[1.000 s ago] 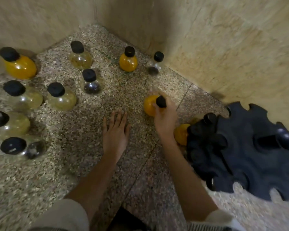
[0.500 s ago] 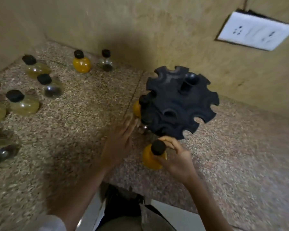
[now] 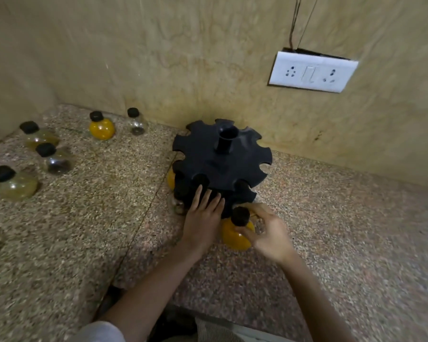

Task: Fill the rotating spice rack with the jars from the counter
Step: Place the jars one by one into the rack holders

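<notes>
Head view: the right hand [image 3: 267,233] holds the orange-filled jar [image 3: 235,234] by its black cap and shoulder, the grip closed on it. The jar sits just at the near rim of the black rotating spice rack [image 3: 220,164], below the lower tier's near notch and not yet seated. The left hand [image 3: 203,218] lies flat, fingers extended, against the rack's near-left edge, its grip open and holding nothing; it appears to steady the carousel.

Risks, as judged: the rack turns freely, so if the left hand slackens, the notch may swing away and the jar's neck would strike the rim instead of sliding in. The bulbous jar body could also knock the jars already hanging on the rack's left side, one orange [image 3: 171,178].

Clearances: the tabletop [image 3: 331,230] right of the rack is bare and gives open room. The rack stands close to the rear wall, under a switchboard [image 3: 311,71]. The tabletop's near edge lies just behind the forearms. Remaining jars stand well apart at left, among them a capped orange one [image 3: 101,128] and a clear one [image 3: 136,122].
</notes>
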